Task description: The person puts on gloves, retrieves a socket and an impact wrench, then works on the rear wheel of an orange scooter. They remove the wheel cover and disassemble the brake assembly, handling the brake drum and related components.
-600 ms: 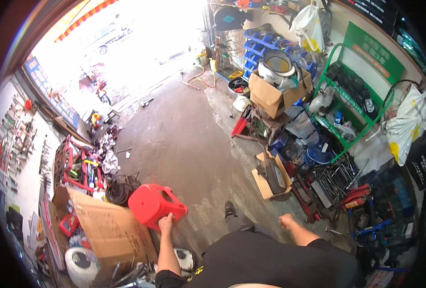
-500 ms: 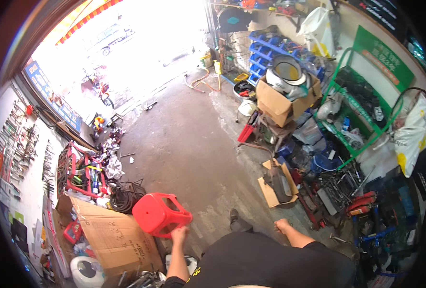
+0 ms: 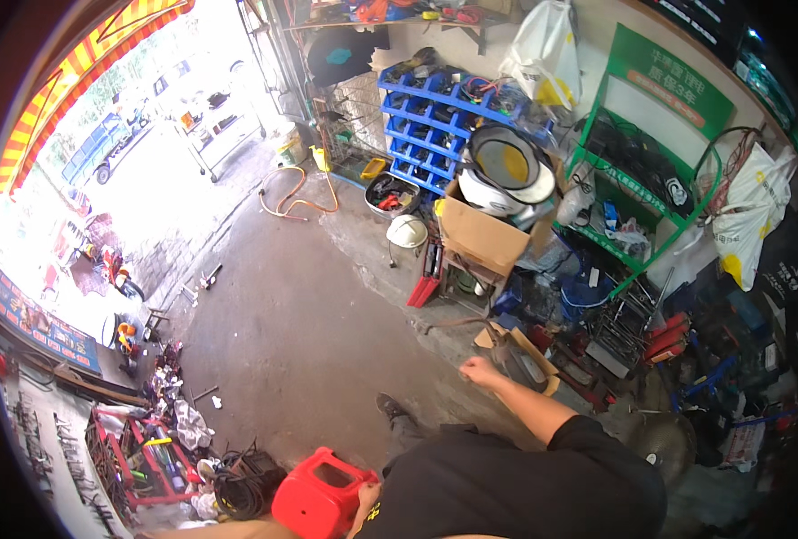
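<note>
A red plastic stool [image 3: 314,512] hangs tilted at my left side, its legs pointing up and away. My left hand [image 3: 369,494] is closed on its edge; the fingers are partly hidden behind it. My right hand [image 3: 480,371] is held out in front at waist height, curled into a loose fist, and I see nothing in it. Beyond and below that hand, an open cardboard box [image 3: 543,361] with a dark, long metal piece [image 3: 518,357] in it lies on the floor.
Tools and a red crate [image 3: 143,458] line the left, beside a coil of black cable [image 3: 246,485]. To the right stand blue parts bins [image 3: 430,135], a cardboard box [image 3: 484,229] with a white helmet-like object [image 3: 507,175], and a green rack [image 3: 628,189]. A hose [image 3: 300,202] lies near the doorway.
My view has turned to the right, and I have moved forward along the floor. The red stool has come along in my left hand. My right arm has swung forward.
</note>
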`<action>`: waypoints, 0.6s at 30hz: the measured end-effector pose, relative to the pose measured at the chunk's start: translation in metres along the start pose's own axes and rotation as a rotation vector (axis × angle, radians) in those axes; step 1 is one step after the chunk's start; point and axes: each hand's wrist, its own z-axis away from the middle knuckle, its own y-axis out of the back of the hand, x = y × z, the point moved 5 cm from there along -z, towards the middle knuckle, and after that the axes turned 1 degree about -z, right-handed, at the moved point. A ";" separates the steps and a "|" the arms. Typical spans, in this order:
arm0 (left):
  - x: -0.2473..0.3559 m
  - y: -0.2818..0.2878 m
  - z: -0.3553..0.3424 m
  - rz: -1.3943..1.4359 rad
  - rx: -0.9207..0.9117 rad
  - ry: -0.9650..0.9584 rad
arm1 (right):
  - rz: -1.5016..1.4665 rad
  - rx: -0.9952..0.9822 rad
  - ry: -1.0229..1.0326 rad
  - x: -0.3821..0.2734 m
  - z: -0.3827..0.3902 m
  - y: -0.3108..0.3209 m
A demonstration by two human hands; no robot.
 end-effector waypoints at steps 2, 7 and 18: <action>0.045 0.032 -0.082 -0.104 -0.010 -0.016 | -0.017 0.034 -0.130 0.016 -0.009 0.000; 0.172 0.105 -0.266 0.336 -0.115 0.097 | -0.084 0.099 -0.484 0.044 -0.001 -0.008; 0.527 0.190 -0.388 1.114 -0.761 -0.147 | -0.249 0.142 -0.367 -0.072 -0.213 -0.051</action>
